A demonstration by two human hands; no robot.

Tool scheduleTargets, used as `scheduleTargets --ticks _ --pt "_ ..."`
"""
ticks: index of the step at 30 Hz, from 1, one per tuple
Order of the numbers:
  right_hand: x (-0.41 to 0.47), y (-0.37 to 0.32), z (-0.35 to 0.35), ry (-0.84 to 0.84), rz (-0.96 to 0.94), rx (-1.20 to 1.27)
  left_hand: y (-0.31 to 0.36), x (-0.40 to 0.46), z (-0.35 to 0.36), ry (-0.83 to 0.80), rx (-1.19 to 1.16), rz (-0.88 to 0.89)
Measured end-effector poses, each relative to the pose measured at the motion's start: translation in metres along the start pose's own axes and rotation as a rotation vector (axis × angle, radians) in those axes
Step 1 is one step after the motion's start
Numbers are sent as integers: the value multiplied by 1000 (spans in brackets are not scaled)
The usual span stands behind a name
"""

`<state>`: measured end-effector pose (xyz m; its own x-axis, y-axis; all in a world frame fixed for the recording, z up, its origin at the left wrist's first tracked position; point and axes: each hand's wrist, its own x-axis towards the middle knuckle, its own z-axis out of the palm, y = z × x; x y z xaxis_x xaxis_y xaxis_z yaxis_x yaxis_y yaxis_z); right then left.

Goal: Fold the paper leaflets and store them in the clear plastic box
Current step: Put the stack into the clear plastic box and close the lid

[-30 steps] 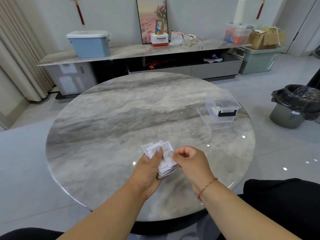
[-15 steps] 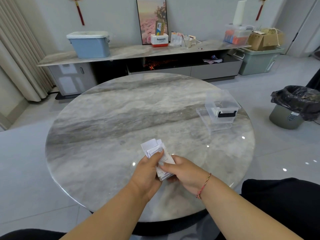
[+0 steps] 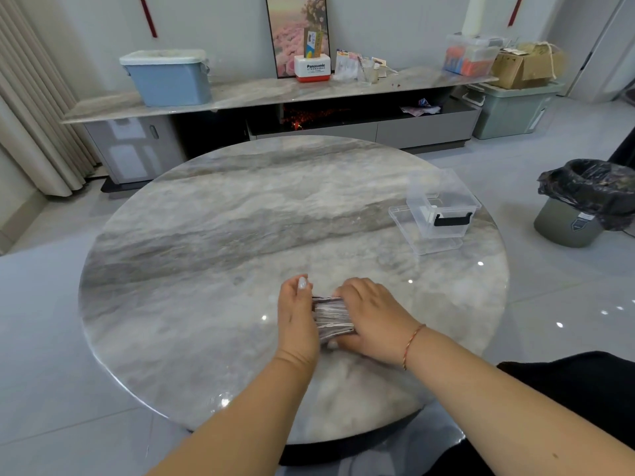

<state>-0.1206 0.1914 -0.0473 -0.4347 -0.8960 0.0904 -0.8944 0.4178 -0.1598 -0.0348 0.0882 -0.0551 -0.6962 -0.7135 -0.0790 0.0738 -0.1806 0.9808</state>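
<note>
Grey-veined marble makes up the round tabletop [image 3: 206, 269], with a long sideboard [image 3: 275, 94] against the far wall and a lined bin [image 3: 584, 201] on the floor at right. Near the front edge of the tabletop a stack of folded leaflets [image 3: 332, 317] stands on edge between both hands: the left hand [image 3: 297, 317] presses flat against its left end, thumb pointing up, while the right hand [image 3: 374, 317] lies over its right end with fingers curled down onto the top edges, so the grip is narrow and squeezes the stack. Its long axis runs roughly toward and away from the person. Well apart, at right, the clear plastic box [image 3: 443, 204] sits upright on its lid [image 3: 405, 231]
</note>
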Motion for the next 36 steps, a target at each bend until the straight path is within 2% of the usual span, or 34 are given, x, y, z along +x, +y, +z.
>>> scheduleTargets --ticks 2,4,6,9,12,14,20,24,28,32,36 --pt "2 1 2 52 0 109 -4 5 0 -10 17 -31" --pt "7 1 0 19 11 214 -1 8 2 -106 47 -78" --pt "15 2 -5 -29 19 251 3 15 4 -113 83 -79" --pt "18 6 -5 -56 4 207 7 26 1 -125 131 -114" --pt "14 5 0 -6 -33 33 3 26 4 -188 311 -91" --pt "13 5 -2 -12 -46 -22 2 25 6 -145 324 -87" --pt "18 2 -10 -119 15 29 3 37 10 -179 376 -148" --pt "15 10 -22 -137 76 77 16 47 20 -233 321 -202" --pt "2 51 -59 -51 200 84 33 76 57 -235 342 -90" --pt "-16 95 -96 19 298 29 51 111 112 -387 624 160" --pt "-34 133 -118 154 452 17 58 128 169 -561 687 160"
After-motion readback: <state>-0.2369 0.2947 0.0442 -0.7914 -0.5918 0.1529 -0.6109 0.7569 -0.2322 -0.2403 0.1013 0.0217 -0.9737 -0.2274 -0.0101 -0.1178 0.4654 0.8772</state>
